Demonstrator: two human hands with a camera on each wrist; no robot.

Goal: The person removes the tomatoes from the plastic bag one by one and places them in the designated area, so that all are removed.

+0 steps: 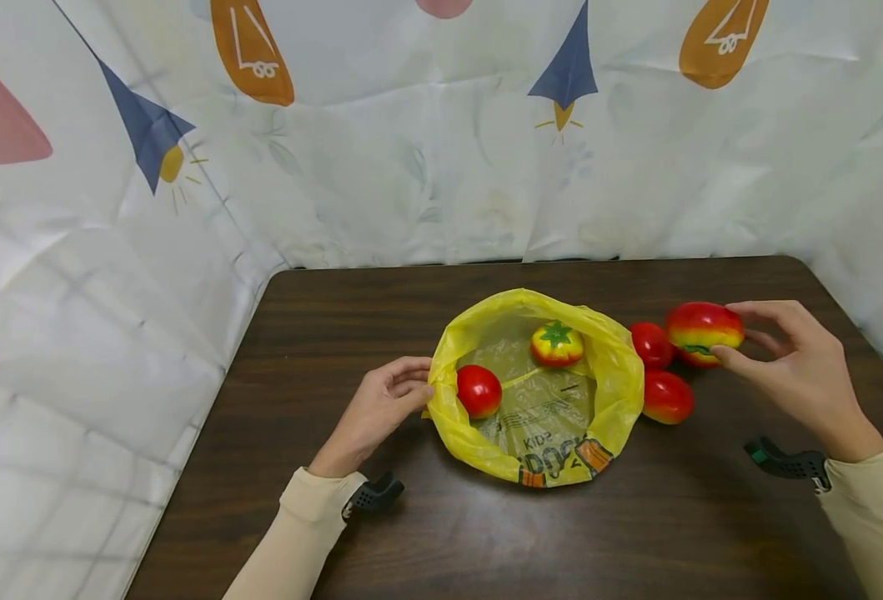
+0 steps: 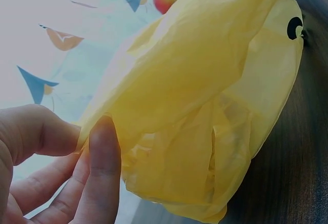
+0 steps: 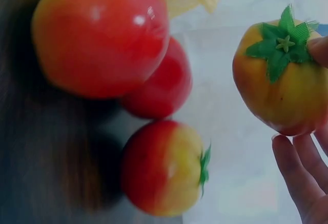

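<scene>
A yellow plastic bag [image 1: 617, 404] stands on the table with its mouth wide and its rim folded outward. My left hand [image 1: 381, 408] pinches the rim on the left side between thumb and fingers, as the bag wall [image 2: 189, 80] in the left wrist view also shows. Inside lie a red tomato [image 1: 479, 392] and a red-yellow tomato [image 1: 557, 346] with its green top up. To the right, my right hand [image 1: 805, 367] holds a red-yellow tomato [image 3: 277, 90] by thumb and fingertips, raised above the others. It partly hides a tomato [image 3: 161, 167] beneath it.
Two more tomatoes, one red [image 1: 651, 345] and one red-yellow [image 1: 666, 398], lie against the bag's right side. The dark wood table [image 1: 321, 333] ends at a printed white cloth [image 1: 411, 183] behind and to the left. Black wrist devices [image 1: 377, 493] sit on both wrists.
</scene>
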